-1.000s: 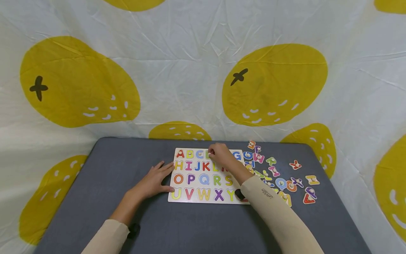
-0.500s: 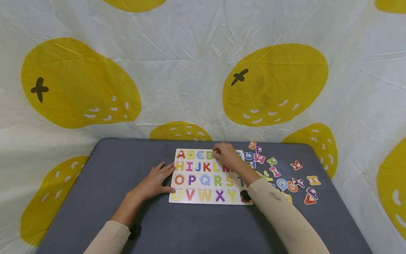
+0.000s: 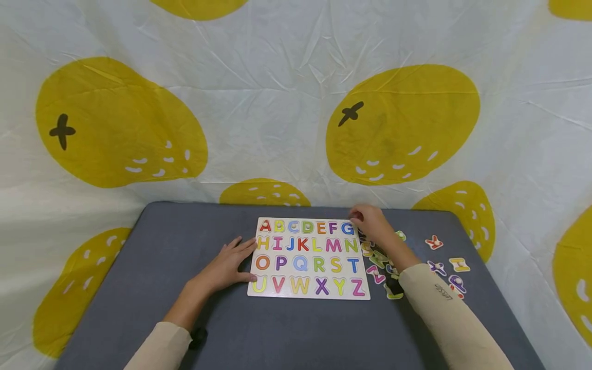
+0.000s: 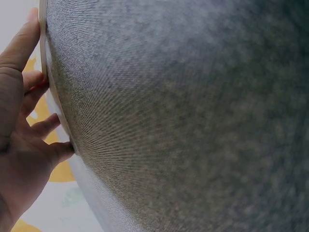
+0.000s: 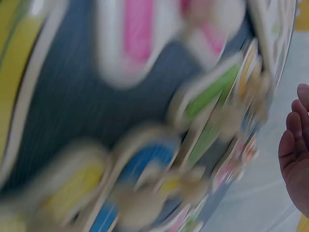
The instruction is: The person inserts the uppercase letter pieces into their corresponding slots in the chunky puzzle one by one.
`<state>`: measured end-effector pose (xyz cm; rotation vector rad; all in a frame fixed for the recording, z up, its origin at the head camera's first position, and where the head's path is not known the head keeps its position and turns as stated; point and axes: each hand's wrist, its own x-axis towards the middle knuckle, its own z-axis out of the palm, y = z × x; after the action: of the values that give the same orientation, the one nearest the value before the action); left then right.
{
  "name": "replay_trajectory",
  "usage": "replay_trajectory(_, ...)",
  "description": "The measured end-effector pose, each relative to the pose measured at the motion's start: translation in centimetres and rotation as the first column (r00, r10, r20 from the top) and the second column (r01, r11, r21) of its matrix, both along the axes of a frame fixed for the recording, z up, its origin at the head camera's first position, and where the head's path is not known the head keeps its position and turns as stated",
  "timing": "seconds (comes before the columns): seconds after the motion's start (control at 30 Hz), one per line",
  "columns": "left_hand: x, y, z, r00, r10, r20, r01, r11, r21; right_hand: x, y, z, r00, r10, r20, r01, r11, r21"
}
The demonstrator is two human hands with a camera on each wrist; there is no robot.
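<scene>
A white alphabet puzzle board [image 3: 287,253] lies on the grey table, its rows of coloured letters facing up. Knobs show on the A [image 3: 265,226], B [image 3: 279,226] and C [image 3: 293,226] pieces in the top row. My left hand [image 3: 229,263] rests at the board's left edge with fingers spread; the left wrist view has its fingertips [image 4: 63,151] along that edge. My right hand [image 3: 373,225] is above the board's top right corner and the loose letter pieces. In the right wrist view, its fingers [image 5: 289,150] are loosely bent and hold nothing.
Loose knobbed letter pieces lie in a pile [image 3: 379,258] right of the board, partly hidden under my right arm. Farther right are a red Y [image 3: 433,242], a yellow H [image 3: 459,264] and a purple P [image 3: 457,282]. A patterned cloth [image 3: 277,128] hangs behind the table.
My right hand has left the D in the top row and moved right, to the loose pieces beyond the board's corner. The left hand has stayed at the board's edge.
</scene>
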<state>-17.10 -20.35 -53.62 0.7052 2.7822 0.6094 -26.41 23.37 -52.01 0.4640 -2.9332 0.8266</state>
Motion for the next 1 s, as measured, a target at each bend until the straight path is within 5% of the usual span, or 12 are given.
replay_trajectory(0.33, 0.2, 0.1, 0.1, 1.000, 0.004, 0.000, -0.004, 1.000, 0.003, -0.4, 4.2, -0.8, 0.994, -0.105, -0.029, 0.107, 0.990, 0.087)
replay_trajectory(1.0, 0.1, 0.2, 0.3, 1.000, 0.020, 0.020, -0.020, 1.000, 0.009, -2.2, 4.8, -1.5, 0.988, -0.146, 0.045, 0.141, 0.985, 0.095)
